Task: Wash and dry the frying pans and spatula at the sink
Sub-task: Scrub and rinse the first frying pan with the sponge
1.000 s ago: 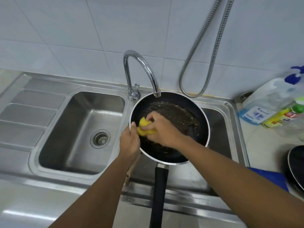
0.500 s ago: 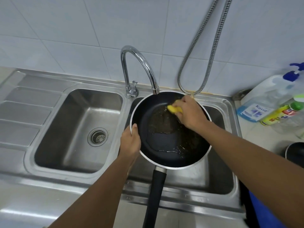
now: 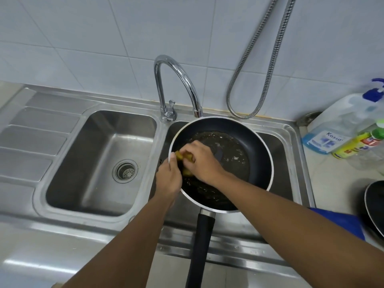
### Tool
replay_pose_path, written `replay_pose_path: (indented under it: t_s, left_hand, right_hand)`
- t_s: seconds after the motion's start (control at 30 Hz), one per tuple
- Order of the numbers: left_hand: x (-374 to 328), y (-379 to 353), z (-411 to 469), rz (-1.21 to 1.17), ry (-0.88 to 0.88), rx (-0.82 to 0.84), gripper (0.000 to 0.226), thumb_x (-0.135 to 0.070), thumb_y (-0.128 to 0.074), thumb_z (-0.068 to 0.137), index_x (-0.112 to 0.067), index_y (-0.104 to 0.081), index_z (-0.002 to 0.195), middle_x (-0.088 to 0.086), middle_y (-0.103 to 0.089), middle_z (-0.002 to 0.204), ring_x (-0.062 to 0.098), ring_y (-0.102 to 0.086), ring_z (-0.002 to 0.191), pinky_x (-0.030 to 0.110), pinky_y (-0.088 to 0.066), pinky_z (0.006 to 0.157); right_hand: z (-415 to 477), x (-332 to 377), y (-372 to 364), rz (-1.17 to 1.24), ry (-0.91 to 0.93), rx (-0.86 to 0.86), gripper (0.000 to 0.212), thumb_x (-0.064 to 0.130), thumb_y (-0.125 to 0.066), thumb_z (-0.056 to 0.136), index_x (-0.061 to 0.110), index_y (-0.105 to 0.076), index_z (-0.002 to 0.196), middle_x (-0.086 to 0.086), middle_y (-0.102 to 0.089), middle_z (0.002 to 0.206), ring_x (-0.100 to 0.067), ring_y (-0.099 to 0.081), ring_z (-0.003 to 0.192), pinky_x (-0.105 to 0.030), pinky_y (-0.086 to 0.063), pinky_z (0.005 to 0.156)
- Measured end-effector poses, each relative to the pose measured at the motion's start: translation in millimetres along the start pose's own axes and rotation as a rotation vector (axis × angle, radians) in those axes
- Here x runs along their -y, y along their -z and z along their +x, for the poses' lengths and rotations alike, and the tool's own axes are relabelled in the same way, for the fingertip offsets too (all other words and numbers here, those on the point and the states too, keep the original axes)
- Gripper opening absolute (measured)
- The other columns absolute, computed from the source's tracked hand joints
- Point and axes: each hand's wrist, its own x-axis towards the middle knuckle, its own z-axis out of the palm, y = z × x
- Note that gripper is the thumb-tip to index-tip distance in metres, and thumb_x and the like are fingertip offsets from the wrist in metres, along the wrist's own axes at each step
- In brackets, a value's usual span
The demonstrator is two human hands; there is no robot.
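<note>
— What's at the steel double sink (image 3: pixel 68 163)?
— A black frying pan (image 3: pixel 255 154), held over the right basin just under the tap (image 3: pixel 180 80). Its long handle (image 3: pixel 202 246) points back at the person, and there's brown greasy film and water inside.
— Any other pan?
— One dark pan (image 3: pixel 376 206) on the counter, far right, half out of sight.
— Who's steadying the first one?
— The left hand (image 3: pixel 168 181) grips its left rim, thumb over the edge.
— And the other?
— The right hand (image 3: pixel 202 161) reaches inside, fingers curled round a yellow sponge (image 3: pixel 179 155), pressing it to the wall beside that thumb.
</note>
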Motion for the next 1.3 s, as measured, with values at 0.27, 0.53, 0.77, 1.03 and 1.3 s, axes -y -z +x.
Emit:
replay_pose_path:
  t_s: [0.27, 0.53, 0.77, 1.03, 1.3]
  left_hand:
    - [-1.2, 2.4, 2.3, -0.039, 0.057, -0.024, 0.052, -0.044, -0.029, 0.110, -0.011, -0.068, 0.110, 0.007, -0.070, 0.102, 0.025, -0.066, 0.103, 0.045, -0.053, 0.099]
    - [-3.4, 16.7, 18.3, -0.041, 0.067, -0.084, 0.066, -0.053, -0.024, 0.105, -0.007, -0.063, 0.133, 0.014, -0.068, 0.124, 0.033, -0.063, 0.117, 0.054, -0.049, 0.106]
    - [-6.6, 17.1, 22.1, -0.042, 0.059, -0.052, 0.064, -0.055, -0.027, 0.105, -0.010, -0.067, 0.125, 0.008, -0.071, 0.115, 0.028, -0.066, 0.111, 0.052, -0.051, 0.104]
    - [-12.6, 14.5, 22.9, 0.008, 0.015, 0.020, 0.056, -0.049, -0.027, 0.109, -0.012, -0.069, 0.110, 0.007, -0.071, 0.107, 0.022, -0.066, 0.103, 0.050, -0.052, 0.101]
    - [-12.3, 8.6, 24.9, -0.002, -0.020, 0.077, 0.055, -0.049, -0.027, 0.109, -0.014, -0.070, 0.108, 0.008, -0.072, 0.102, 0.023, -0.068, 0.101, 0.052, -0.054, 0.098]
  right_hand:
    - [-4.4, 8.8, 13.7, 0.103, -0.039, 0.195, 0.016, 0.014, -0.075, 0.086, 0.027, -0.071, 0.095, 0.004, -0.069, 0.093, -0.013, -0.066, 0.075, -0.033, -0.059, 0.074]
    - [-44.7, 12.9, 70.1, -0.191, -0.208, 0.492, 0.015, 0.018, -0.083, 0.073, 0.031, -0.076, 0.073, 0.014, -0.071, 0.088, -0.004, -0.065, 0.085, -0.013, -0.049, 0.074]
    - [-19.8, -12.1, 121.3, -0.665, -0.398, 0.308, 0.012, 0.018, -0.084, 0.080, 0.012, -0.077, 0.088, -0.010, -0.070, 0.098, -0.025, -0.070, 0.080, -0.038, -0.061, 0.079]
    - [47.2, -26.5, 98.5, -0.381, -0.225, -0.072, 0.025, 0.025, -0.064, 0.100, 0.015, -0.069, 0.122, -0.006, -0.046, 0.113, -0.025, -0.053, 0.102, -0.037, -0.044, 0.093]
    - [58.3, 21.9, 40.2, -0.094, -0.088, -0.209, 0.020, 0.023, -0.060, 0.100, 0.012, -0.060, 0.117, 0.000, -0.042, 0.115, -0.013, -0.051, 0.099, -0.032, -0.048, 0.091]
